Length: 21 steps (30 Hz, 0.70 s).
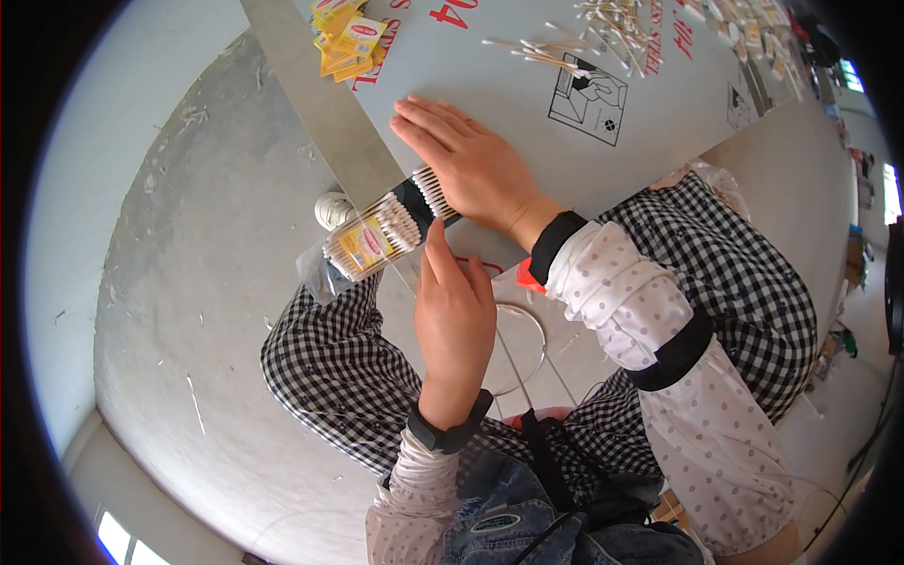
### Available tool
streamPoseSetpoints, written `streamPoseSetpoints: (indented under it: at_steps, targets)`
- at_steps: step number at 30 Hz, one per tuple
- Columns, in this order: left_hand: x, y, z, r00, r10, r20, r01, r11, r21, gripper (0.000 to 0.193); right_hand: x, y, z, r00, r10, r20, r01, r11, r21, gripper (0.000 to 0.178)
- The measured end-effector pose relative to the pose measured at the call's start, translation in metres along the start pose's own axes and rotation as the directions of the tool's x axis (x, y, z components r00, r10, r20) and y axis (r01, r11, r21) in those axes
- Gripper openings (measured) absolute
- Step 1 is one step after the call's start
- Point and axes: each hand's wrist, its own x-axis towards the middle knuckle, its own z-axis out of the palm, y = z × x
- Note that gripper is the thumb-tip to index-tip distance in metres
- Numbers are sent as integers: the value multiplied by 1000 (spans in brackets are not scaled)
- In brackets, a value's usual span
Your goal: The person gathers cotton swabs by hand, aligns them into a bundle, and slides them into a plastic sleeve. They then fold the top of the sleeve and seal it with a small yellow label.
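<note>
At the table's near edge, a clear bag of cotton swabs with a yellow card (pixel 365 243) inside hangs partly past the edge, its white swab tips facing my hands. Just beside it, on a dark strip (pixel 411 201), a row of loose cotton swabs (pixel 431 192) lies next to my right palm. My right hand (pixel 476 168) rests flat on the tabletop, fingers stretched toward the far left, its edge against that row. My left hand (pixel 457 306) is upright below the edge, fingers extended and the index fingertip close to the swabs; I see nothing held in it.
A metal-sheet tabletop (pixel 490 85) carries yellow cards (pixel 350 42) at the far left and a loose pile of cotton swabs (pixel 603 33) at the back. More swabs and small packs (pixel 753 33) lie at the far right. Below is a round metal stool frame (pixel 541 344).
</note>
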Motion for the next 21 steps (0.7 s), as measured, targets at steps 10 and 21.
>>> streamPoseSetpoints:
  at_steps: [10, 21]
  targets:
    - [5, 2, -3, 999, -44, 0, 44, 999, 6, 51, 1, -2, 0, 1000, 4, 17, -4, 1000, 4, 44]
    - [6, 1, -2, 999, -34, -26, 35, 998, 45, 54, 0, -2, 0, 999, 6, 36, -6, 1000, 2, 44]
